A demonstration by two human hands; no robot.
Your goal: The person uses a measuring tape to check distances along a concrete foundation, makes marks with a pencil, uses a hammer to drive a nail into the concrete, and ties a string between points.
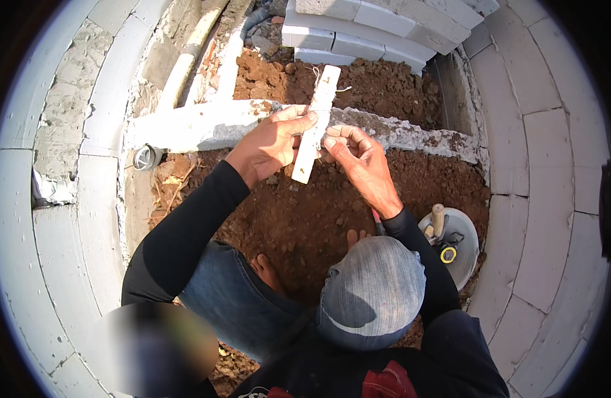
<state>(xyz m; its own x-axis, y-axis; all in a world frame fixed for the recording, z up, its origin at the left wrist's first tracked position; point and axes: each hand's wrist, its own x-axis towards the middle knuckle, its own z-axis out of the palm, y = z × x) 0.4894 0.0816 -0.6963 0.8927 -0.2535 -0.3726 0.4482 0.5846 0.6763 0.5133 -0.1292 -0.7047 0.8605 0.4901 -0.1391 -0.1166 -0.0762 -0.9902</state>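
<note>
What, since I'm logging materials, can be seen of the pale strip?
The pale strip is flat and looks wooden, with a brownish mark near each end. Thin string seems wound around it, loose ends protruding. It slants, top rightward, above the soil, held in the left hand; the right hand is at its right edge.

Bright sunlight, glare on the pale beam (pixel 186 127), fisheye-curved walls (pixel 547 172), blurred patch (pixel 156 348) at lower left.

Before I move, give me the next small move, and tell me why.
I'd probably have the right grip gather the loose string against the pale stick: strands jut out near its upper end, while the left grip pinches its middle and the right is close by.
</note>
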